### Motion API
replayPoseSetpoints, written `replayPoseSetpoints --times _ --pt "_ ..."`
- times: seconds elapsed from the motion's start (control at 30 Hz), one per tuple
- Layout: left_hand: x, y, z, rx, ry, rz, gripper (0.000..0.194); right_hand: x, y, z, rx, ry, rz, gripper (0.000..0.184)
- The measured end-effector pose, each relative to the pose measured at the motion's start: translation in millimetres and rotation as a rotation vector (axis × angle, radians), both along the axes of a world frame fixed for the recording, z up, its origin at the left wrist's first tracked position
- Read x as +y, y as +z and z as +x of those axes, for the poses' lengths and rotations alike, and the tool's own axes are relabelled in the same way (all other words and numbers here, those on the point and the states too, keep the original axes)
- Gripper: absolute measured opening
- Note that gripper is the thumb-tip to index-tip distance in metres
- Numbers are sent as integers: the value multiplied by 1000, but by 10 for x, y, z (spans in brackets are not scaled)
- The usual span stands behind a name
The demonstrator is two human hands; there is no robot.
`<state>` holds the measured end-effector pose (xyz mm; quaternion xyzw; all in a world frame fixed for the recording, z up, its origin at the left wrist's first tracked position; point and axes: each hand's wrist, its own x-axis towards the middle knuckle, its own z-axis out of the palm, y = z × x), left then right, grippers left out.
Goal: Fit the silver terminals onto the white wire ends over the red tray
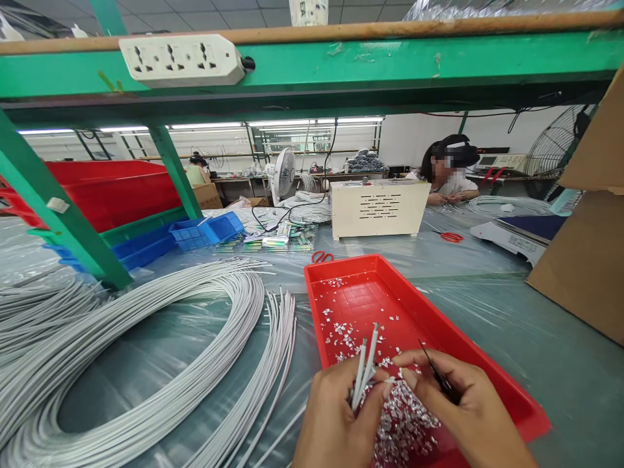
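Note:
My left hand (pixel 336 416) is closed around a few white cables (pixel 366 367), whose cut ends stick up past the fingers. Close beside it, my right hand (pixel 458 403) has thumb and index finger pinched together near the left fingertips; what lies between them is too small to make out. Tucked in the right hand is a thin, dark, pointed tool that looks like tweezers (pixel 439 377), its tip pointing up and away. Both hands are over a red tray (pixel 439 318), which holds many small silvery foil scraps (pixel 402 416).
Coiled white cables (pixel 234 325) cover the left of the table, with a smaller bundle (pixel 280 338) alongside. Behind the tray stand a cream metal box (pixel 380 208) and red-handled scissors (pixel 322 257). A cardboard box (pixel 585 260) is at right; a co-worker (pixel 448 169) sits opposite. A green shelf beam (pixel 341 65) crosses overhead.

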<state>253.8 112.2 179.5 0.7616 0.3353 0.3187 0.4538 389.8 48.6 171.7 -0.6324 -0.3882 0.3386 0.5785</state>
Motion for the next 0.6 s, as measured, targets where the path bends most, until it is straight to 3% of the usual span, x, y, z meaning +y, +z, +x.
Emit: replayPoseSetpoints --times 0.2,0.47,0.6 --pt "19 1 -24 27 -30 169 18 -36 38 57 -168 158 -45 19" --pt "89 44 -23 75 -145 -81 28 -50 63 57 -157 137 -10 17" --pt "84 57 -30 63 -142 -97 29 -59 47 107 -235 180 -17 17"
